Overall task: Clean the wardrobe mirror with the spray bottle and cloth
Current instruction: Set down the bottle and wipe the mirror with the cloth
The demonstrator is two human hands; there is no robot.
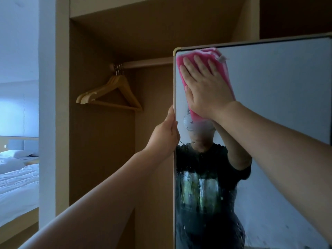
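The open wooden wardrobe (100, 141) holds wooden hangers (111, 92) on a rail (147, 63); a white bed (16, 186) lies at 9 o'clock. The mirror (269, 105) stands at 3 o'clock, its lower glass streaked wet. The right hand (206, 87) presses a pink cloth (204, 53) flat at the mirror's 11 o'clock corner, fingers straight and slightly spread. The left hand (165, 135) grips the mirror's 9 o'clock edge, fingers curled round it.

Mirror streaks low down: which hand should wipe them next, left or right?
Right, likely. The right hand presses the pink cloth flat on the mirror, directly above the wet streaks; the left hand grips the mirror's edge, steadying it, and holds no cloth.
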